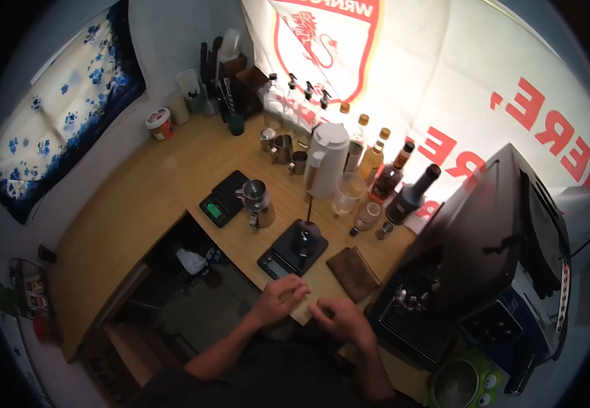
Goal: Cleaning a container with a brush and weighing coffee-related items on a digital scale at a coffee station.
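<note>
My left hand [280,300] is over the counter's front edge, fingers curled, just in front of a black digital scale [276,266]. Close to its right, my right hand [339,317] is also loosely curled; whether either hand holds something small cannot be told. A small shiny metal vessel [305,242] stands on that scale, a thin dark stick rising above it. A brown folded cloth or wallet [353,274] lies right of the scale. Further left, a second black scale [224,199] has a lit green display, with a metal dripper [254,191] on a vessel beside it.
A white thermal jug [327,160], a clear plastic cup [349,194], several bottles [387,178] and metal pitchers [282,149] stand along the counter's back. A jigger [384,230] stands near an espresso machine [458,245] at right. A wooden counter [136,178] curves around the left.
</note>
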A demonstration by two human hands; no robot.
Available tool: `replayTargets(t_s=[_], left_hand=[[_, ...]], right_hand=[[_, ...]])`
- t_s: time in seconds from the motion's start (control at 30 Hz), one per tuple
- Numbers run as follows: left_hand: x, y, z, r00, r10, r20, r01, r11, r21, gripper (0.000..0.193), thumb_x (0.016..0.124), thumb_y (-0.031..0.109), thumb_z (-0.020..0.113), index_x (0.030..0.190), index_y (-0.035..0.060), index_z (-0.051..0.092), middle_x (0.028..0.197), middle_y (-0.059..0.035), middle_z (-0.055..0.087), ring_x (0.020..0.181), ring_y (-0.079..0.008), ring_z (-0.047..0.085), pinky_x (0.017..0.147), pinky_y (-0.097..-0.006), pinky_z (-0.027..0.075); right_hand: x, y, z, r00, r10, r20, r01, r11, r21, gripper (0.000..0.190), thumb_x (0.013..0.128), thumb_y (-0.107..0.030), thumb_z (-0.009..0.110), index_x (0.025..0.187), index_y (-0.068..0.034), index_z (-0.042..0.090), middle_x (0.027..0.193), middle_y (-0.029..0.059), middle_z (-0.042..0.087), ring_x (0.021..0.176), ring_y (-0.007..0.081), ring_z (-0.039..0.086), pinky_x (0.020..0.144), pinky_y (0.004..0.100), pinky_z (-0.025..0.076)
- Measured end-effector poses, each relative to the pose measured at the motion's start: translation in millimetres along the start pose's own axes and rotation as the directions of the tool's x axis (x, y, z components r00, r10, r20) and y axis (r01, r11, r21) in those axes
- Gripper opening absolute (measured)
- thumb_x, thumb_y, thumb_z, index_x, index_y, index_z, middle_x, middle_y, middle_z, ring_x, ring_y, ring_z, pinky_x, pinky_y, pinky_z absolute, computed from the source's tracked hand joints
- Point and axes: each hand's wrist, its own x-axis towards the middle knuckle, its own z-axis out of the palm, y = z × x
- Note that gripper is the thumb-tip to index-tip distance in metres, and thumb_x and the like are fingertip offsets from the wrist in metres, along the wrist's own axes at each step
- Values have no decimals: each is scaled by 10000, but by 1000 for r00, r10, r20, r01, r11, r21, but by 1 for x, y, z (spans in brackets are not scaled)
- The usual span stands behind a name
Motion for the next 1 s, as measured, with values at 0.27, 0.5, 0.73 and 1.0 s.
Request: replayTargets(t_s=[0.27,0.5,0.73,1.0], left_hand=[[-58,-68,-103,976,-187,111,186,982,21,251,1028,214,559,950,3,672,916,-112,689,861,-198,677,773,-319,522],[-77,-90,-193,951,-271,147,265,962,60,225,1014,213,574,975,7,655,936,-105,688,893,-186,673,792,-321,522],[-82,-97,-251,940,-293,174,302,953,-27,158,1007,155,581,970,10,631,962,-98,686,903,-175,673,807,-319,532],[-72,-124,-268,938,-321,132,340,925,-168,116,995,107,596,1051,11,565,998,-98,674,911,-173,683,809,-314,540]], right_hand=[[67,-64,48,987,-163,4,162,981,107,258,980,-254,646,882,-16,630,706,124,612,630,189,589,611,351,472],[160,-102,111,913,-217,345,235,972,-13,245,991,-237,652,870,-26,629,664,40,564,619,92,512,570,299,419],[212,-136,148,923,-127,-363,268,889,370,275,998,-262,641,889,-10,633,658,43,578,617,95,504,543,299,408],[218,-69,197,992,122,-22,-119,986,119,288,974,-294,675,941,-8,663,783,82,669,708,145,606,665,303,494]])
